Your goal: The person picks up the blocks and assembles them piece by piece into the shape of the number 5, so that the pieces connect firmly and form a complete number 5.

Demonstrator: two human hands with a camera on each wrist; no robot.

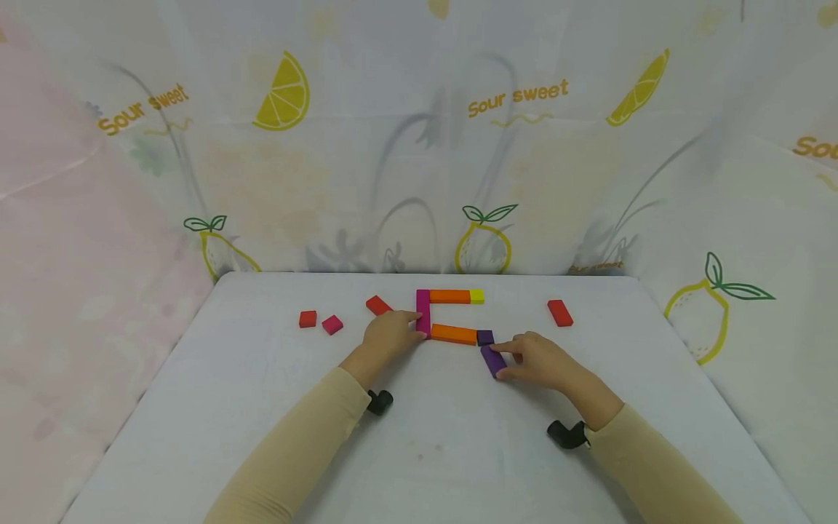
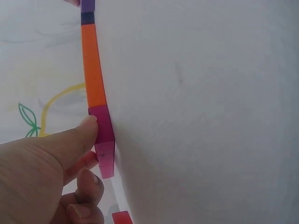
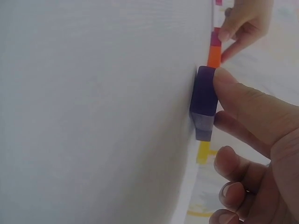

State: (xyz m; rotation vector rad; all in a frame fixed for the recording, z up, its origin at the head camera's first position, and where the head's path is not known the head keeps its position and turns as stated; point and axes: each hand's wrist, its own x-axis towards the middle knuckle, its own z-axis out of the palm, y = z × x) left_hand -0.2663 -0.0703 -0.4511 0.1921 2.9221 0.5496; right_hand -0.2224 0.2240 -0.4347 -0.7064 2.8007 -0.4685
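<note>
On the white table, a magenta block (image 1: 423, 300) stands lengthwise at the left of a row of blocks. My left hand (image 1: 390, 336) holds it at its left side and near end with thumb and index finger. From it run an upper orange block (image 1: 449, 296), ending at a yellow block (image 1: 476, 296), and a lower orange block (image 1: 454, 335), ending at a small dark purple block (image 1: 484, 338). My right hand (image 1: 545, 362) pinches a longer purple block (image 1: 493, 362) between thumb and index finger. That block lies slanted just below the small dark one.
A red block (image 1: 377, 304) lies behind the left hand, partly hidden. Farther left are a small red block (image 1: 308, 319) and a small pinkish-red block (image 1: 332, 324). Another red block (image 1: 559, 313) lies at the right. A lemon-print curtain (image 1: 393, 160) hangs behind the table.
</note>
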